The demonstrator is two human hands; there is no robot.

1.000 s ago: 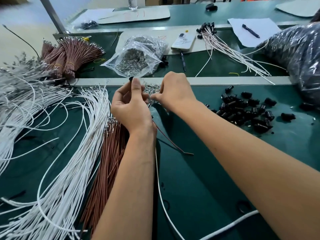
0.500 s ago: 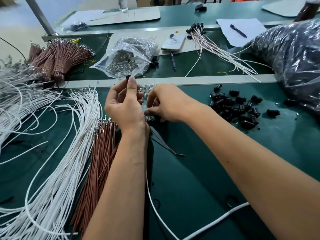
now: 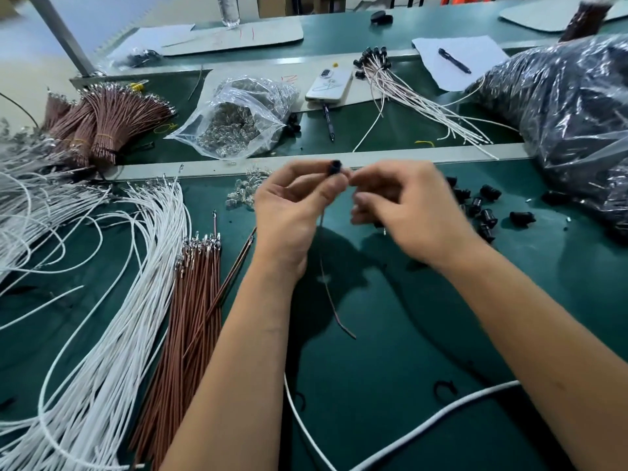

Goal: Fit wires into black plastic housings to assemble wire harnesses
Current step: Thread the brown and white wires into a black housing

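Note:
My left hand (image 3: 292,212) pinches a small black housing (image 3: 334,167) between thumb and fingertips, held above the green mat. A brown wire (image 3: 331,300) hangs from under that hand and curves down to the mat. My right hand (image 3: 407,209) is close on the right, blurred, fingers curled toward the housing; what it pinches is too blurred to tell. Loose black housings (image 3: 486,209) lie to the right of my right hand. A flat bunch of brown wires (image 3: 190,300) and a sweep of white wires (image 3: 112,300) lie to the left.
A clear bag of metal terminals (image 3: 238,124) and tied brown wire bundles (image 3: 98,127) sit beyond the aluminium rail (image 3: 441,154). Finished white harnesses (image 3: 418,96), a phone (image 3: 328,85) and a big dark plastic bag (image 3: 571,113) are at the back right. A white cable (image 3: 407,440) crosses the near mat.
Both hands have shifted right and lifted a little. The right hand came up from the mat to meet the housing in the left hand. The brown wire now hangs below the left hand.

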